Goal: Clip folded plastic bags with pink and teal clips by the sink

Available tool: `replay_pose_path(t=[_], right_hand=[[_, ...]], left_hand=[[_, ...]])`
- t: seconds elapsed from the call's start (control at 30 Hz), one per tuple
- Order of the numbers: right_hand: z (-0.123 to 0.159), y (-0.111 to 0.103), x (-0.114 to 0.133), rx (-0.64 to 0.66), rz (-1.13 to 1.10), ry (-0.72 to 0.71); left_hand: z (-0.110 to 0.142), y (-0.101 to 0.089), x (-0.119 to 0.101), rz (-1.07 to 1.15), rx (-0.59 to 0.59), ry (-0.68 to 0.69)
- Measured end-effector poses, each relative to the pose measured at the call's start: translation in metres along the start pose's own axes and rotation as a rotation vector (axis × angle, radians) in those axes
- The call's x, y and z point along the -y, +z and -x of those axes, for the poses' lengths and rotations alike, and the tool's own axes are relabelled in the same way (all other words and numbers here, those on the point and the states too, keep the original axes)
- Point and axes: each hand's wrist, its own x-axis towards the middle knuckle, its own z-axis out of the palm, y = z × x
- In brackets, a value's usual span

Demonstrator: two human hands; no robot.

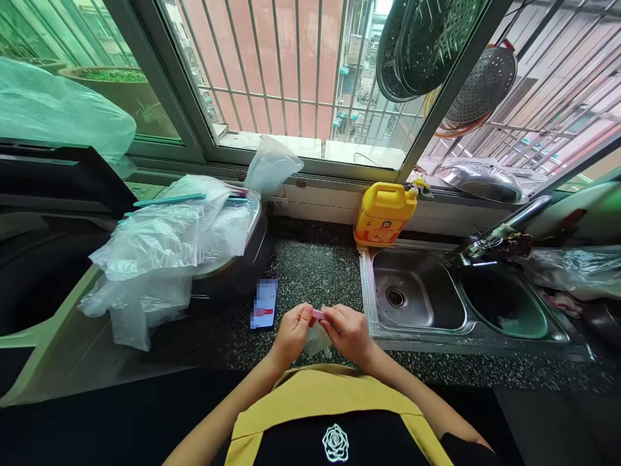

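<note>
1. A pink strip [319, 315] was held above the table [317, 265], a clear bag [316, 341] apparently hanging beneath.
2. The left hand [292, 333] pinched one end, the right hand [350, 333] the other; handling the bag's edge seemed the step in hand.
3. Any next move called for firm, level fingertips.
4. A phone [264, 304] lay near the left hand; a sink [417, 291] stood rightward.
</note>
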Motion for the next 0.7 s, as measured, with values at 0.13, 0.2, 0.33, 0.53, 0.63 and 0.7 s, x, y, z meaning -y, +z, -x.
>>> replay_pose_path(t=[0.13, 0.2, 0.33, 0.53, 0.63, 0.7], right_hand=[[0.007, 0.000, -0.002, -0.024, -0.033, 0.011], [0.007, -0.002, -0.002, -0.032, -0.038, 0.008], [0.006, -0.003, -0.002, -0.030, -0.031, 0.008], [0.010, 0.000, -0.002, -0.007, -0.034, 0.006], [0.012, 0.002, -0.002, 0.006, -0.038, 0.009], [0.012, 0.003, -0.001, 0.015, -0.043, 0.007]], left_hand=[[-0.001, 0.006, 0.001, 0.058, 0.023, -0.039], [-0.001, 0.007, -0.001, 0.067, 0.020, -0.045], [-0.001, 0.008, -0.005, 0.070, -0.005, -0.054], [0.004, 0.012, 0.004, 0.072, -0.047, -0.073], [0.007, 0.014, 0.010, 0.089, -0.054, -0.079], [0.009, 0.014, 0.013, 0.104, -0.060, -0.086]])
